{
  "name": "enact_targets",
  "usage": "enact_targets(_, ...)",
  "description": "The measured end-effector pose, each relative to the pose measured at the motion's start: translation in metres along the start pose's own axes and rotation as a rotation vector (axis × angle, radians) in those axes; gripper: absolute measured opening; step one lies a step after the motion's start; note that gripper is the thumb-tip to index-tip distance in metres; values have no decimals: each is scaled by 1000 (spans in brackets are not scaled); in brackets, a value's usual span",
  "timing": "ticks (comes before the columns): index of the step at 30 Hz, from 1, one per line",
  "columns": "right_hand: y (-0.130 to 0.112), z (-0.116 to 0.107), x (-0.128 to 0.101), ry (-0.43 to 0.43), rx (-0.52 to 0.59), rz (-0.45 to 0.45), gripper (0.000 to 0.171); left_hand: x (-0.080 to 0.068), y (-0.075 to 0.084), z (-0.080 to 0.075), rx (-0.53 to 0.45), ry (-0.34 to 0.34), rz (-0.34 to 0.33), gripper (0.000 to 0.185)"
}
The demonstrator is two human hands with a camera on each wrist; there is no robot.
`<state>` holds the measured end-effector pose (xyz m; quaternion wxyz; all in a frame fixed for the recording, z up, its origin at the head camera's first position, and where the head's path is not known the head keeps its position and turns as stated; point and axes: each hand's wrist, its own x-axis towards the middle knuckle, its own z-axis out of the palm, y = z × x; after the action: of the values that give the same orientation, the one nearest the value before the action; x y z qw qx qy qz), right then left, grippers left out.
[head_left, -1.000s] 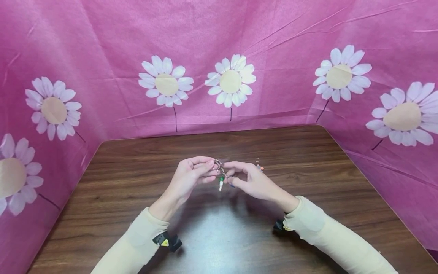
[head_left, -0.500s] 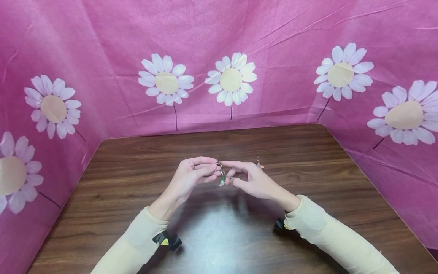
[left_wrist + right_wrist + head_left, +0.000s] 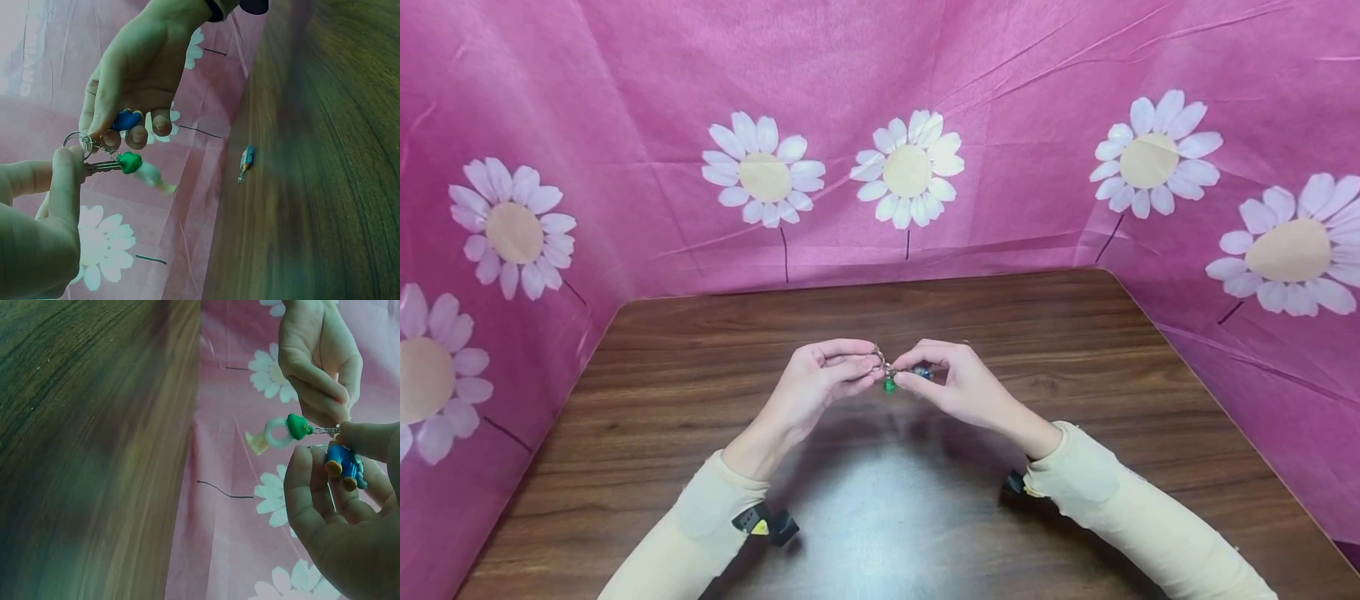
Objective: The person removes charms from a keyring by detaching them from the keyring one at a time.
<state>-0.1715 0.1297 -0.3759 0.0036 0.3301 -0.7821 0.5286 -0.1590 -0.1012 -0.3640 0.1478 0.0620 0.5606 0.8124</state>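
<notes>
My left hand [image 3: 812, 387] pinches a metal key ring [image 3: 76, 141] between thumb and fingers, raised over the table. From the ring hangs a charm with a green top [image 3: 890, 386] and a whitish lower part, on a short chain [image 3: 325, 430]. My right hand [image 3: 966, 383] meets it from the other side, thumb and fingertips pinching at the ring end of a small blue figure charm [image 3: 340, 464] with orange feet. That figure lies within the curl of the right fingers. In the head view the fingers hide most of the ring.
Another small blue and orange charm [image 3: 247, 158] lies on the wooden table [image 3: 700, 333], behind the right hand in the head view. Pink cloth [image 3: 1037, 83] with white flowers surrounds the table's back and sides.
My right fingertips have closed in on the ring, and the blue figure charm now shows between its fingers. The green-topped charm has swung and looks shorter. The right hand now covers the table charm.
</notes>
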Motion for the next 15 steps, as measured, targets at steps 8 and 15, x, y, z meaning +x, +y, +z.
enact_targets(8, -1, -4, 1, -54, 56, 18, 9, -1, 3, 0, 10, 7, 4, 31)
enact_targets(15, -2, -6, 0, -90, 84, 40, 10, -3, 3, -1, 26, -34, 7, 32)
